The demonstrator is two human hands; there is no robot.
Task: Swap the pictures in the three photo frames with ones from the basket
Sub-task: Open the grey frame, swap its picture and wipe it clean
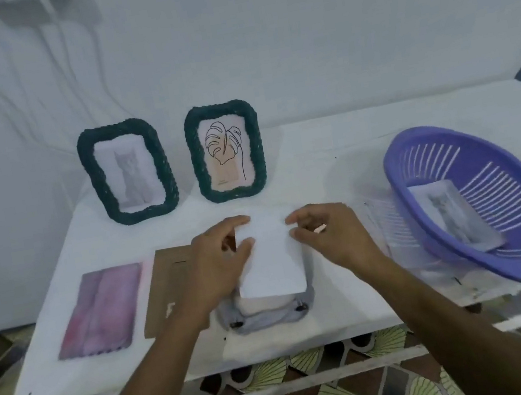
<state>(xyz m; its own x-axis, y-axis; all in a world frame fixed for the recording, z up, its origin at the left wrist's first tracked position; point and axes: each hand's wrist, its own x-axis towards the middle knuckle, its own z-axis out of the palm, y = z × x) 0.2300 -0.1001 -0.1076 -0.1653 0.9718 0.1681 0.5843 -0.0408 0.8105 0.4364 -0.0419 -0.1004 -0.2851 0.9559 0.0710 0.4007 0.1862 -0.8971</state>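
Note:
Two dark green woven photo frames stand upright at the back of the white table: the left frame [128,171] shows a grey cat picture, the right frame [225,151] a leaf line drawing. A third frame [266,313] lies face down at the front, grey back up. Over it, my left hand [219,266] and my right hand [328,237] pinch the two sides of a white picture [271,261], its blank side up. A purple basket [480,202] at the right holds a cat picture [456,219].
A pink picture [100,310] lies flat at the front left. A brown backing board [167,288] rests beside it, partly under my left wrist. The table's front edge runs just below the face-down frame. Cables hang on the wall at the back left.

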